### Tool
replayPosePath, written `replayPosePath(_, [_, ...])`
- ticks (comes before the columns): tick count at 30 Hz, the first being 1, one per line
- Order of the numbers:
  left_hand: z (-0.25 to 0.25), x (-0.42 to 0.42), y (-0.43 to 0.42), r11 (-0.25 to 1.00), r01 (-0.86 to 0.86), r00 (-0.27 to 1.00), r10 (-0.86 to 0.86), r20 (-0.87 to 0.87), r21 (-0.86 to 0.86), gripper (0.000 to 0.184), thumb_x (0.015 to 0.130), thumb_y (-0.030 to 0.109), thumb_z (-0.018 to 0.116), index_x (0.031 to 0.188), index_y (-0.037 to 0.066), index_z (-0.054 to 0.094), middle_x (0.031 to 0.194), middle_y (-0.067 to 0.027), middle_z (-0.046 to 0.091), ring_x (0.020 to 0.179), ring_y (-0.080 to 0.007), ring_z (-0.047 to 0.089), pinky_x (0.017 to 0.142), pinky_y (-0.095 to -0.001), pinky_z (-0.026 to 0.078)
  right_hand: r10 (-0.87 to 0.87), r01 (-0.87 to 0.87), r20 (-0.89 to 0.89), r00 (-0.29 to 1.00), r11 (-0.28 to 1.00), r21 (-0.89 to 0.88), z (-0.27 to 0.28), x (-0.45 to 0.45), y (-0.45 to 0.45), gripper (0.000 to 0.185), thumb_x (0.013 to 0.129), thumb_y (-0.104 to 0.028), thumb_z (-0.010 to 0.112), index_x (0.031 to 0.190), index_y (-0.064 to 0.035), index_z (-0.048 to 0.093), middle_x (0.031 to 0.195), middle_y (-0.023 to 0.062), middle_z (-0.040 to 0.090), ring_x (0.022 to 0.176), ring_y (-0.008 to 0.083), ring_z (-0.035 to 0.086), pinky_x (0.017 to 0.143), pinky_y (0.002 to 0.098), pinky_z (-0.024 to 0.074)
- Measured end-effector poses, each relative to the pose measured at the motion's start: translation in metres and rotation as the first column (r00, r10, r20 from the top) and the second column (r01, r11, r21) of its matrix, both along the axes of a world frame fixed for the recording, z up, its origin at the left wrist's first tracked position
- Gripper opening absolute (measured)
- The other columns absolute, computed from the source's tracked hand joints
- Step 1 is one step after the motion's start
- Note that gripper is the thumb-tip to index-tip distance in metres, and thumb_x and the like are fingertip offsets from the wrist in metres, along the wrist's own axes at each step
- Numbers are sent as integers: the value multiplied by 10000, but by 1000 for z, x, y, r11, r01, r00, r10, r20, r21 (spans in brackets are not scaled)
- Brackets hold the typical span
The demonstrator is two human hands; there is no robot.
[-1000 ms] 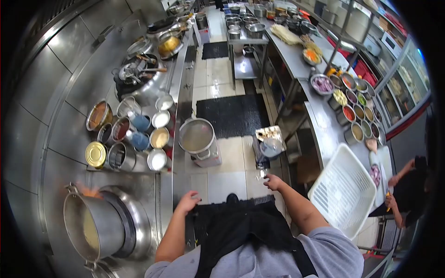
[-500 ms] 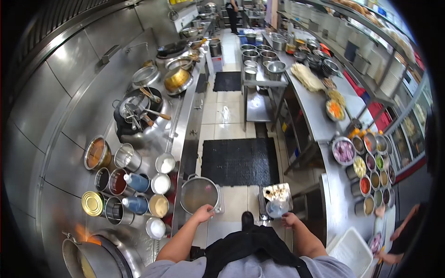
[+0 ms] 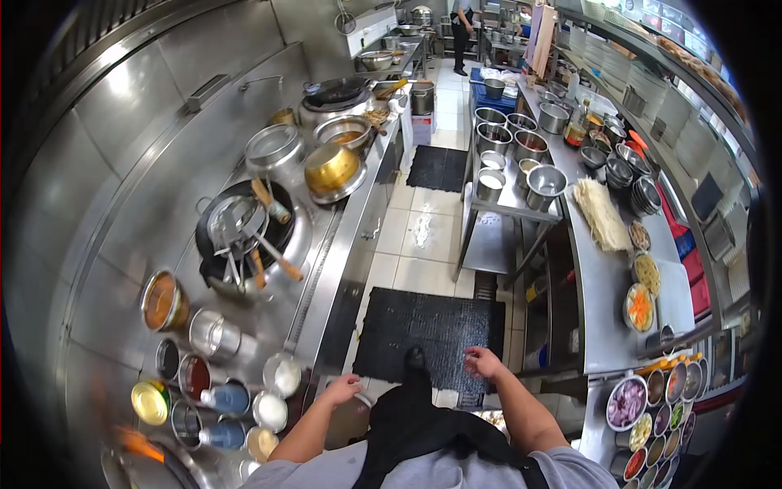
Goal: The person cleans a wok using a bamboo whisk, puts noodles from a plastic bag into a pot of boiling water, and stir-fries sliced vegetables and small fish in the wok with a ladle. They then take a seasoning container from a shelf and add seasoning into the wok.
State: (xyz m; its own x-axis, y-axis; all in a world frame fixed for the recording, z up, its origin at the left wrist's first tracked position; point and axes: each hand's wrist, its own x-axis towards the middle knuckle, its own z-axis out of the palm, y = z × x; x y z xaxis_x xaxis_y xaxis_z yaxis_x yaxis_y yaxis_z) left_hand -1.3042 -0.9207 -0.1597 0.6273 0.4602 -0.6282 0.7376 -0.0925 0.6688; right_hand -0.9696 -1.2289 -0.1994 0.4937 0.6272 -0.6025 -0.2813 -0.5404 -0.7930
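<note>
Above the aisle, my right hand is held out in front of me over the black floor mat. Its fingers are apart and nothing is in them. My left hand is near the edge of the left counter, by the rim of a round metal pan that my arm partly covers. Its fingers are loosely bent and empty. Left of it stand metal cups of white powder and blue-bodied squeeze bottles. A food-spotted white tray shows partly behind my right forearm.
A wok with ladles and a golden pot sit on the left range; flame shows at lower left. Pots stand on a steel side table. The right counter carries noodles and cut vegetables. A person stands far ahead.
I have stepped forward along the aisle. My right hand has left the tray and the clear container beside it, and my left hand has moved off the pan's rim.
</note>
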Motion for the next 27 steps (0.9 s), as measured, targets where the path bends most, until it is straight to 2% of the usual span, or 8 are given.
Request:
replayPosePath(3, [-19,89,42,994,113,993,-113,-36,-3,444,872,253,720,1226,4,619,1143,-162,687,1089,-266,644,945,-371,501,-32,26,-68,997,996,-90,-25,51,12,341,903,-127,599,1225,-15,595,807,95,665,633,205,640,505,349,506])
replayPosePath(4, [-12,119,55,988,154,988,-154,-4,-14,444,873,250,717,1227,3,616,1153,-168,683,1101,-268,641,951,-372,500,63,-63,-8,998,979,-196,-83,77,-2,314,890,-145,605,1175,-17,630,806,101,664,616,194,625,483,350,495])
replayPosePath(8, [41,264,122,955,283,935,-296,196,92,441,882,246,702,1232,-1,604,1189,-184,667,1129,-288,637,975,-386,495,305,-320,-114,945,804,-501,-32,147,22,199,937,-106,559,1127,-75,608,768,49,612,609,162,604,483,317,501])
replayPosePath(11, [73,354,168,901,373,897,-411,161,223,435,885,264,691,1235,22,599,1202,-179,661,1131,-313,633,974,-398,497,201,-224,-98,975,874,-432,-33,211,51,223,945,-110,561,1162,-69,594,811,50,631,644,163,622,499,306,507])
replayPosePath(13, [82,403,191,906,363,903,-399,157,217,441,884,274,692,1237,27,596,1205,-172,660,1138,-316,629,979,-399,494,-143,123,-72,987,964,-235,-5,246,96,257,959,-121,560,1208,-59,571,882,52,654,703,160,646,544,301,524])
replayPosePath(16, [75,464,219,869,436,867,-475,149,234,435,888,249,691,1256,40,591,1205,-170,663,1116,-292,643,960,-391,504,-195,188,-156,968,980,-59,17,298,170,315,975,-149,552,1275,-53,536,922,77,653,723,165,645,544,295,510])
replayPosePath(21, [64,539,262,786,584,807,-590,-38,204,467,894,285,684,1269,31,571,1219,-185,653,1151,-319,623,979,-399,490,40,-23,-185,982,996,90,43,380,294,311,987,-138,539,1288,-60,541,1006,84,663,832,164,657,686,304,541])
replayPosePath(27, [158,604,392,943,308,936,-324,135,129,456,911,256,668,1305,53,562,1275,-126,624,1126,-240,612,963,-368,487,250,-218,-198,948,961,168,92,476,394,313,984,-126,531,1290,-60,545,1051,102,665,890,175,668,733,310,544])
